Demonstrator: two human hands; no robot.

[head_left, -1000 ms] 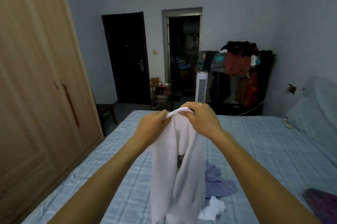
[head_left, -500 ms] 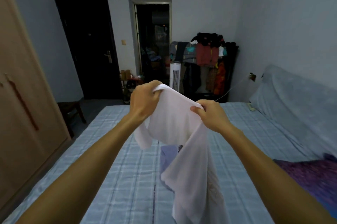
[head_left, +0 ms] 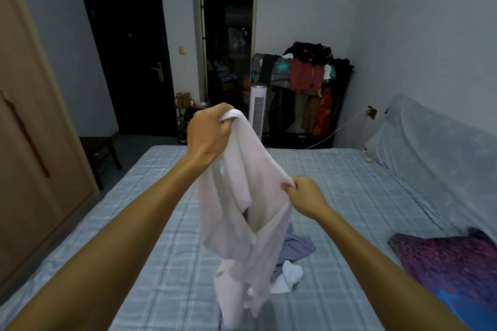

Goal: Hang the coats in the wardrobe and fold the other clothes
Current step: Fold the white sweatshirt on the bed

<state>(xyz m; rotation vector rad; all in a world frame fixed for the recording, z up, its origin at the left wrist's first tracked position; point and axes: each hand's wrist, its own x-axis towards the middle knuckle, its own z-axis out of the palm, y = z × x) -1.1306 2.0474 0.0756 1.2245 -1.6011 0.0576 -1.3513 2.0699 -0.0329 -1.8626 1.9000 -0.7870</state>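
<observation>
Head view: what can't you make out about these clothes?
Head view:
- Shirt: front unclear, bunched in its own folds.
- Blue garment: mostly hidden behind the shirt.
- Purple cloth: cut off by the right edge.
- Left hand: palm turned away from the camera.

White shirt (head_left: 250,209) hangs limp, bunched, above the bed (head_left: 336,182). Blue-grey garment (head_left: 295,248) and small white piece (head_left: 289,275) lie crumpled beneath.

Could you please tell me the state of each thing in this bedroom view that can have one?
White shirt: unfolded, hanging from both hands above the bed.
Left hand: grips the shirt's top edge.
Right hand: pinches the shirt lower down.
Blue garment: crumpled on the bed.
Wardrobe: doors closed.
Dark door: closed.
</observation>
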